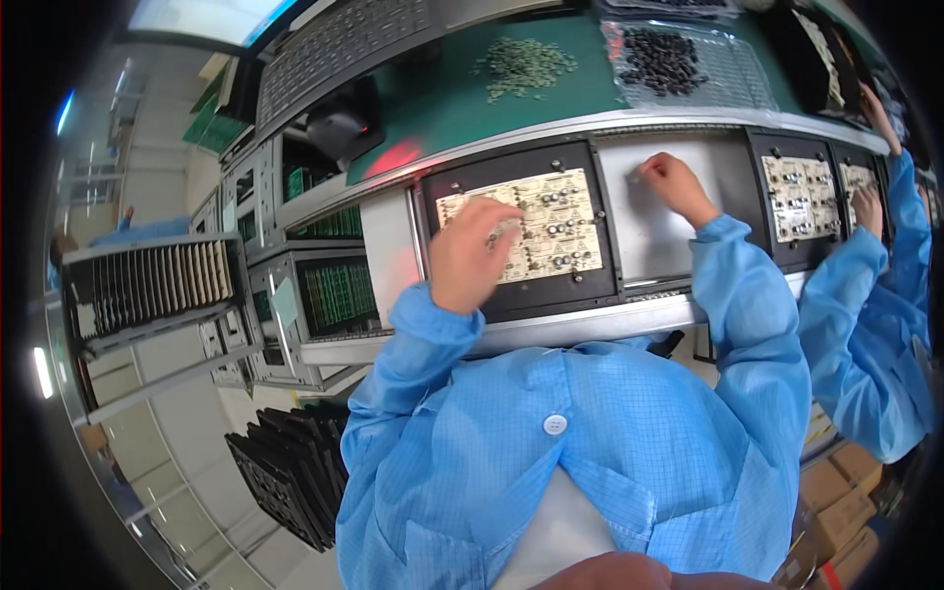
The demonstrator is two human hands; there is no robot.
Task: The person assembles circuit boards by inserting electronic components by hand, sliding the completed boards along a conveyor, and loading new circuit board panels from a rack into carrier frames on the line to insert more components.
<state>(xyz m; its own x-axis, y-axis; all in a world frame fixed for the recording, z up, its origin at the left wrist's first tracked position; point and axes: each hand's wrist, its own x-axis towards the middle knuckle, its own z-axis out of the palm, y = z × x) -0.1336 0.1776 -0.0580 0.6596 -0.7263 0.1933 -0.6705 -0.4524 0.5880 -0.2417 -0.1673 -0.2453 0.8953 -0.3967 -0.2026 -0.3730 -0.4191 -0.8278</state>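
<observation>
Circuit board point(536, 236) sits framed in its black tray point(590, 285) on the line, steady for work. Left hand point(470, 258) hovers over it, fingers curled, grip unclear. Right hand point(674, 184) rests apart on the bare conveyor point(649, 246), pinching something tiny.

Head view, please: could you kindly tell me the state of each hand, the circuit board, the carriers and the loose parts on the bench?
left hand: fingers curled, resting on the board
right hand: loosely closed on the bare grey conveyor plate; anything pinched is too small to tell
circuit board: flat in the black carrier, partly populated
next carrier's board: populated, flat
co-worker's hand: over a further board
green parts: loose pile
black parts: heaped on clear bag
</observation>
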